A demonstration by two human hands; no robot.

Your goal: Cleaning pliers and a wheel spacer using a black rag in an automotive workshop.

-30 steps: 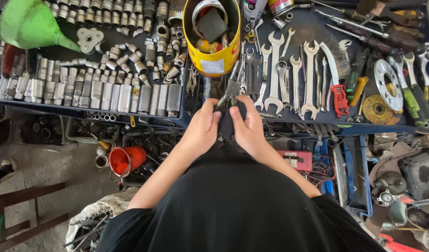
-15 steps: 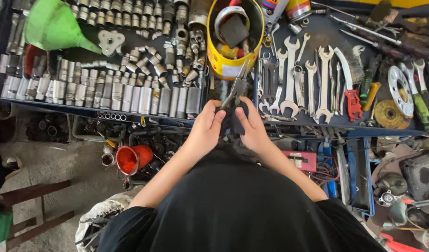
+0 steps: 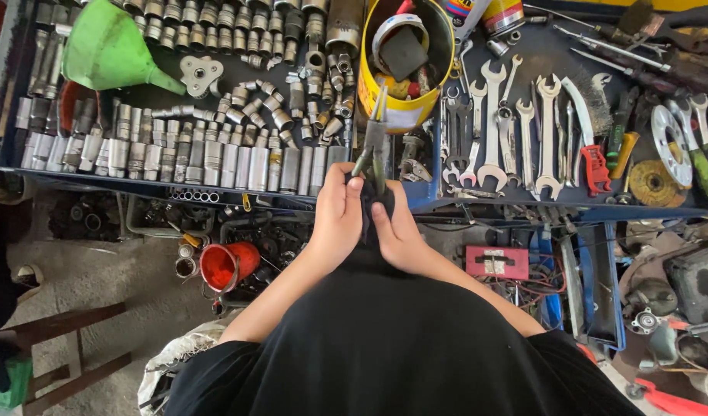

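My left hand (image 3: 335, 219) and my right hand (image 3: 396, 231) are pressed together just below the front edge of a blue tool tray (image 3: 416, 196). Between them they grip the dark handles of a pair of long-nose pliers (image 3: 372, 146), whose jaws point up toward a yellow can (image 3: 400, 108) full of odd parts. A dark cloth or piece of my black shirt sits between my palms around the handles. My forearms run down into the black shirt.
Rows of steel sockets (image 3: 208, 158) fill the left of the tray beside a green funnel (image 3: 107, 50). Several open-end wrenches (image 3: 516, 131), screwdrivers and a wire-brush disc (image 3: 653, 183) lie to the right. A red cup (image 3: 223, 266) and cluttered parts sit on the floor below.
The view has shifted slightly; my hands stay clasped on the pliers, which have tilted a little and risen toward the yellow can.
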